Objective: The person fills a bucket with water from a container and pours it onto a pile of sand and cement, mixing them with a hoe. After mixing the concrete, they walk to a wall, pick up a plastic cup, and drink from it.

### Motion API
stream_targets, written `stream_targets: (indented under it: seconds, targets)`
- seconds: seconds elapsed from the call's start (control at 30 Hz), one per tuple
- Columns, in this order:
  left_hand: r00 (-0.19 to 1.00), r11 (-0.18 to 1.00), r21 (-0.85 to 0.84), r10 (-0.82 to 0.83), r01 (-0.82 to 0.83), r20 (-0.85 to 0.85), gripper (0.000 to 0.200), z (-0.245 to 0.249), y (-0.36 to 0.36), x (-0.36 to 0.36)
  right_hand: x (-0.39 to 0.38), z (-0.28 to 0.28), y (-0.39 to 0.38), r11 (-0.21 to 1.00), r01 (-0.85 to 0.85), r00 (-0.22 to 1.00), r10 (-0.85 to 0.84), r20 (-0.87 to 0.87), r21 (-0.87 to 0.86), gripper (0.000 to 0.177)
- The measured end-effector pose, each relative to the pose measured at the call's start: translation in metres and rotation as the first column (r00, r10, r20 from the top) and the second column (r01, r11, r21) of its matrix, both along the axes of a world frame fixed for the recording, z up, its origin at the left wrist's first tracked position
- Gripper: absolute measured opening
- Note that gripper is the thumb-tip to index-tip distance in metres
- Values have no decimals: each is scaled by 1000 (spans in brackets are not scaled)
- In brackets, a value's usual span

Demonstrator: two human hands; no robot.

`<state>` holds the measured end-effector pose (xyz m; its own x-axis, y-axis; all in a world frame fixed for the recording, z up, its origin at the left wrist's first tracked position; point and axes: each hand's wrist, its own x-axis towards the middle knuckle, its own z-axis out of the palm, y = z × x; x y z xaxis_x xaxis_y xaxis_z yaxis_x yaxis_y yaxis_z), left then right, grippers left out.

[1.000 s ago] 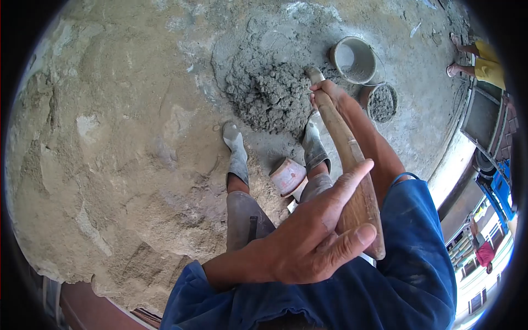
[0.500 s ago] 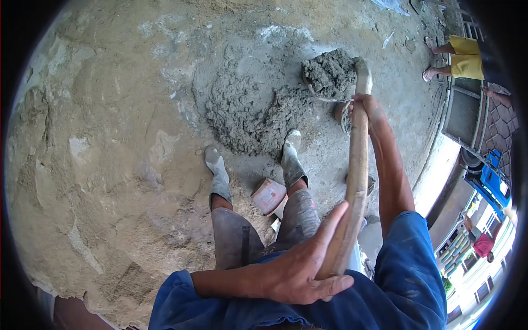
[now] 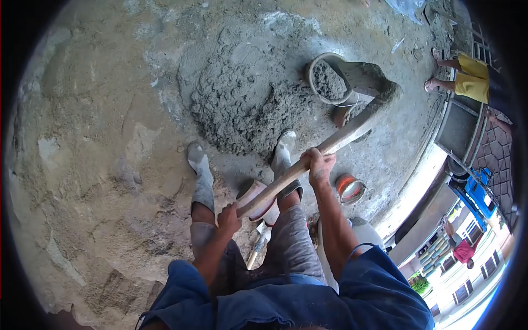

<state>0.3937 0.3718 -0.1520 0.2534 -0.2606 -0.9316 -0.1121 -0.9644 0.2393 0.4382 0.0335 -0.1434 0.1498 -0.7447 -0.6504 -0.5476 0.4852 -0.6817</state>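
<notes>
Both hands grip the wooden handle [image 3: 286, 179] of a hoe. My left hand [image 3: 229, 218] is closed on the near end of the handle. My right hand [image 3: 319, 165] holds it about midway. The grey metal blade [image 3: 366, 78] rests over a bucket [image 3: 312, 69] partly filled with wet cement. A heap of grey mortar [image 3: 242, 110] lies on the floor just ahead of my two grey rubber boots [image 3: 201, 170].
A second, reddish bucket [image 3: 342, 114] sits under the handle, another red-rimmed one [image 3: 350, 188] lies right of my boot, and a pot [image 3: 253, 195] lies between my feet. Sand covers the left floor. A person in yellow shorts [image 3: 472, 80] stands at the far right.
The loaded blade went over the bucket and dumped its cement there. My right hand slid back down the handle toward me; my left hand closed around its end.
</notes>
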Motion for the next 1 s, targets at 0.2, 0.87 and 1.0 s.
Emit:
stream_targets:
  seconds: [0.2,0.87,1.0]
  targets:
    - [931,850,-380,341,-366,-134,62,115,4,17,82,49,13,990,-138,972,132,195,16,10]
    - [412,16,-424,269,-906,-871,94,311,-155,175,152,24,-33,588,-102,993,104,50,802,17]
    - [407,224,-411,-67,-884,-911,93,343,-193,177,115,82,-98,627,-159,980,9,197,763,15]
